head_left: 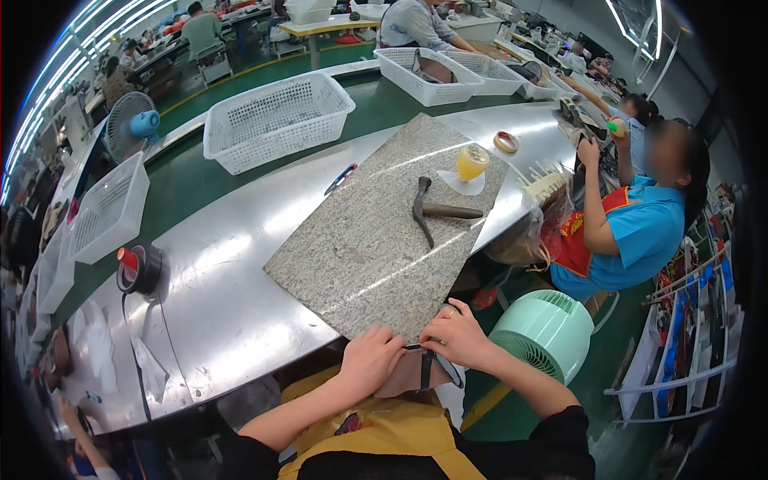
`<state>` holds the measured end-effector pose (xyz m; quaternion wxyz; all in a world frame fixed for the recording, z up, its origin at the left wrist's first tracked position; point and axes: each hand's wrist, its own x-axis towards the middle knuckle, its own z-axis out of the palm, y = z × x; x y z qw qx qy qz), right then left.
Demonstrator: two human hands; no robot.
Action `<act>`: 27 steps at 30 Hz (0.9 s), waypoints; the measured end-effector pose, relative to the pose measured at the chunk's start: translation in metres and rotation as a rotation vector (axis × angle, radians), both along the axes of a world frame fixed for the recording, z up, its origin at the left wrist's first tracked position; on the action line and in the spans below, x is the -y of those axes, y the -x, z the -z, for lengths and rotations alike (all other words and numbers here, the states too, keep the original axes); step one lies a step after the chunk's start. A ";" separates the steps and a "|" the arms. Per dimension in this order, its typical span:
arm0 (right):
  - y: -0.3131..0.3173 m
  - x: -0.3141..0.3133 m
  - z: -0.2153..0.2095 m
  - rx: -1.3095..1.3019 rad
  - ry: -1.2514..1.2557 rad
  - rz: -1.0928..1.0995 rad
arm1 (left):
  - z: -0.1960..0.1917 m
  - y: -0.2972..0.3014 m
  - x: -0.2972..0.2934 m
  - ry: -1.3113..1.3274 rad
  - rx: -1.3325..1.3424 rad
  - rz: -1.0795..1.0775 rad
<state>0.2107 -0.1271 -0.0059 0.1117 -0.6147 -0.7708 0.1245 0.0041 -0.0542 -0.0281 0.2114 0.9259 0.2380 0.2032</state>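
At the near corner of a speckled granite slab [360, 256], my left hand [371, 358] and my right hand [459, 336] pinch the dark upper edge of a pinkish flat piece [402, 378]. Whether it is leather or cloth I cannot tell. A dark strap-like band runs down its right part, and its lower end hangs off the slab over my yellow apron [376, 428]. Fingers of both hands are closed along that edge, a short gap apart. Farther up the slab lies a hammer [452, 211] with a curved metal head. Beyond it stands a small yellow-filled container [472, 162] on white paper.
A metal worktable [224, 276] carries the slab, a tape roll [506, 142], a pen [342, 178] and a black round holder [139, 268]. An empty white basket [276, 120] stands beyond. To my right are a mint-green fan [544, 334] and a co-worker in a blue shirt [648, 228].
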 end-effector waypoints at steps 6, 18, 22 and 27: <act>0.002 -0.008 0.000 -0.032 -0.105 -0.026 | 0.003 -0.013 -0.010 0.197 0.045 0.025; 0.002 -0.026 -0.012 -0.060 -0.066 0.009 | 0.002 -0.014 -0.030 0.244 0.030 0.051; -0.002 -0.024 -0.015 -0.138 0.117 0.074 | 0.007 -0.017 -0.024 0.180 0.055 0.023; -0.003 -0.024 -0.014 -0.114 0.053 0.026 | 0.009 -0.019 -0.027 0.113 0.088 0.063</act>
